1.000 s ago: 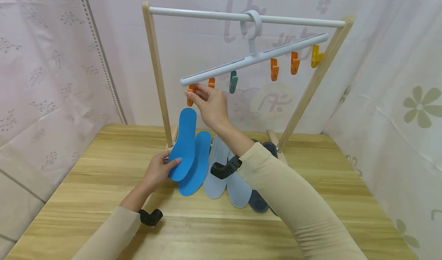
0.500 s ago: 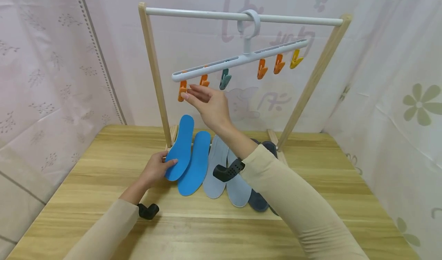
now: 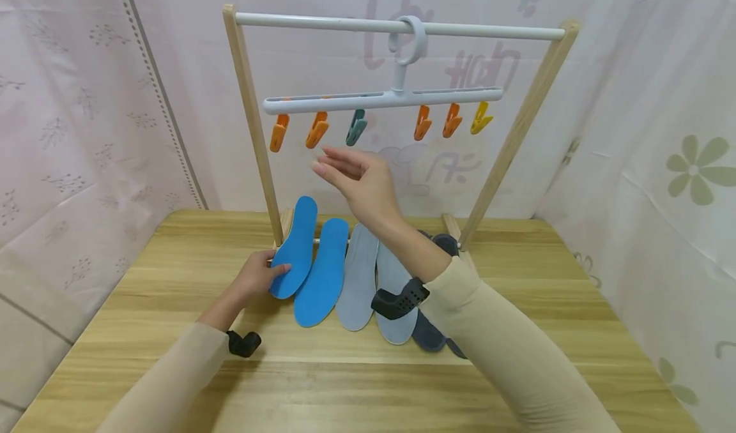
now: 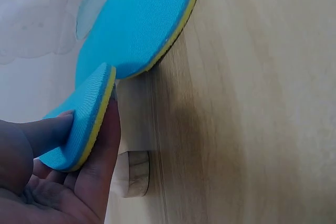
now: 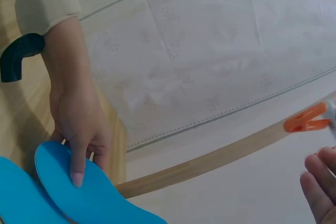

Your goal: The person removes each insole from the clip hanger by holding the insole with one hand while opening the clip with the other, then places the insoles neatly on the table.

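Note:
My left hand (image 3: 255, 276) pinches the wide end of a blue insole (image 3: 295, 251), thumb on its top face. The left wrist view shows this insole's yellow underside edge (image 4: 100, 124). A second blue insole (image 3: 322, 280) leans just right of it. My right hand (image 3: 368, 181) hovers below the hanger (image 3: 333, 103) with loosely bent fingers, touching no clip. At the hanger's left end hangs an orange clip (image 3: 278, 133); another orange clip (image 3: 317, 130) and a green clip (image 3: 356, 128) are near the right fingertips.
The hanger hooks over the white rod (image 3: 322, 22) of a wooden-sided rack (image 3: 253, 120). Two more orange clips and a yellow clip (image 3: 480, 119) hang at its right. Grey insoles (image 3: 358, 286) and dark insoles (image 3: 428, 334) lean in a row on the wooden table (image 3: 322, 388), partly behind my right forearm.
My right hand has let go of the leftmost orange clip and moved right. The tilted hanger has swung nearly level. My left hand has lowered the blue insole slightly, to the left.

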`<state>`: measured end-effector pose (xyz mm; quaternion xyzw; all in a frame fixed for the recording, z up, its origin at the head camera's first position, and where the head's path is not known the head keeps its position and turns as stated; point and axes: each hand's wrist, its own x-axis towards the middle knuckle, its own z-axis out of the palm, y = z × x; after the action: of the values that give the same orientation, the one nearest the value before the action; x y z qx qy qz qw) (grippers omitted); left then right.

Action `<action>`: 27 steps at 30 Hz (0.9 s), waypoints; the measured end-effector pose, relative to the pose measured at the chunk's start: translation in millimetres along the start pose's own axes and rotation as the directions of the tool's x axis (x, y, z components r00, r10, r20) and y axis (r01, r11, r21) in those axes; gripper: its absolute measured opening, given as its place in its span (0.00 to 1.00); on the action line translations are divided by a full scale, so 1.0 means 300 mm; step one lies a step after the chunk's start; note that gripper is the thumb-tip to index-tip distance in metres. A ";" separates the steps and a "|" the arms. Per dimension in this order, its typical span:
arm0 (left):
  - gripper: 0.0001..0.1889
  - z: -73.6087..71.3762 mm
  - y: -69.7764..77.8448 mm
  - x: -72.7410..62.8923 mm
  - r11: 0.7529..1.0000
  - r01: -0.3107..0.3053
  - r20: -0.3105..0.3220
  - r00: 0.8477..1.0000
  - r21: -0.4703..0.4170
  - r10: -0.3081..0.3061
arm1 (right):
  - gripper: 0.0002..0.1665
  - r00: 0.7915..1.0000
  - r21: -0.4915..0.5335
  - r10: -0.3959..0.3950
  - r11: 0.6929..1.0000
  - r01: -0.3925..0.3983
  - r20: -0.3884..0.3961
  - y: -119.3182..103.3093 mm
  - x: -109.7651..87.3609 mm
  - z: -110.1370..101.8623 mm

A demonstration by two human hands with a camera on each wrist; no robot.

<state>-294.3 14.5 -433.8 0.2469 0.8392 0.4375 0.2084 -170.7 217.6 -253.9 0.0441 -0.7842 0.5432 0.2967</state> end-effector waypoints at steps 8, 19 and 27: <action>0.24 0.002 -0.004 0.020 1.000 0.018 0.025 1.000 0.017 -0.018 | 0.24 0.995 -0.023 0.072 0.997 -0.071 0.069 -0.001 -0.095 -0.098; 0.23 0.001 -0.020 0.031 0.999 0.045 0.033 0.998 0.029 -0.046 | 0.26 0.980 -0.107 0.167 0.982 -0.156 0.109 0.037 -0.208 -0.209; 0.21 -0.003 0.008 0.022 0.986 0.078 0.031 0.996 0.146 -0.084 | 0.26 0.975 -0.144 0.200 0.972 -0.186 0.093 0.082 -0.275 -0.277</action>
<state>-299.4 19.0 -432.1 0.2352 0.8740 0.3621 0.2231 -78.0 279.7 -297.0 -0.0233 -0.8344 0.5122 0.2023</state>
